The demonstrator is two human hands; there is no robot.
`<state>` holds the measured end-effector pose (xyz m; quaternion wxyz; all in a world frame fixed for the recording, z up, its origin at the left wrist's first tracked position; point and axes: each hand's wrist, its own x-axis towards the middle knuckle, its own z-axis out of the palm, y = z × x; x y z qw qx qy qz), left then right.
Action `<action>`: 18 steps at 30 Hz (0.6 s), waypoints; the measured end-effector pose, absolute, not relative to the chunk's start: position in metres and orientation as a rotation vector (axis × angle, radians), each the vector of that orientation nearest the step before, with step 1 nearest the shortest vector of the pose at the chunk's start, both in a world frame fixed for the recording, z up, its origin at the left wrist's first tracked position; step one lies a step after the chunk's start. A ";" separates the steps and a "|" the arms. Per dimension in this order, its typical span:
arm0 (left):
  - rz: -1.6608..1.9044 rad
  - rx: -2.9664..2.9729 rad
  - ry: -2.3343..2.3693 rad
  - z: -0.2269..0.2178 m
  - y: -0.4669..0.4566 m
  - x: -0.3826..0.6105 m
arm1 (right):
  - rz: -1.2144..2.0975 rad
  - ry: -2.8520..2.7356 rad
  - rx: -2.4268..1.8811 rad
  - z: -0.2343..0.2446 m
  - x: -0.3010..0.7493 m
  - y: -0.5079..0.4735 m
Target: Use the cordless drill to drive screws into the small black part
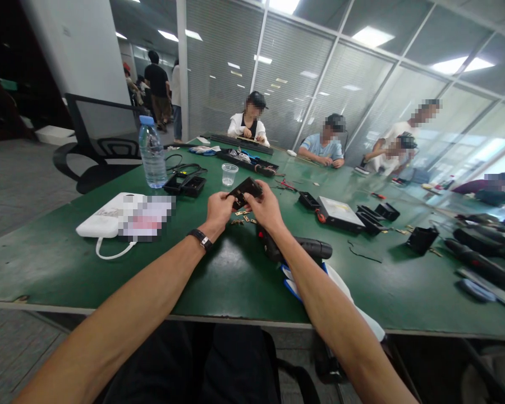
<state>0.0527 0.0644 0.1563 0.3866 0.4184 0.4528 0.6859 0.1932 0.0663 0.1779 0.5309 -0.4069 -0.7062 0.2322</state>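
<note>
Between my two hands, raised a little over the green table (210, 286), is a small black plastic housing (247, 189), tilted. My left hand (219, 209) is closed on its left end. On its right side my right hand (266, 206) grips it, the thumb pressed on its near face. What the thumb covers there is hidden. Several small brass-coloured metal pieces (244, 217) lie on the table just below the hands. A black power tool (307, 248) lies under my right forearm, beside a white glove with blue trim (340, 286).
A water bottle (152, 154), a white power bank (109, 216) with a cable and black trays (185, 184) stand to the left. Beyond the hands is a clear plastic cup (229, 174). More black housings (370, 219) and a black-sided box (340, 213) lie right. Several people sit across the table.
</note>
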 end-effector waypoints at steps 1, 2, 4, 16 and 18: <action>1.738 1.076 1.150 0.157 0.064 0.053 | 0.527 -1.693 -0.983 0.178 0.193 0.066; 1.727 1.077 1.143 0.157 0.062 0.053 | 0.494 -1.701 -0.995 0.179 0.194 0.066; 1.692 1.052 1.114 0.160 0.059 0.055 | 0.415 -1.717 -1.015 0.181 0.195 0.064; 1.373 1.179 0.709 0.176 0.038 0.047 | 0.315 -1.734 -1.039 0.195 0.199 0.044; 1.328 1.194 0.677 0.174 0.037 0.044 | 0.300 -1.757 -1.043 0.195 0.200 0.044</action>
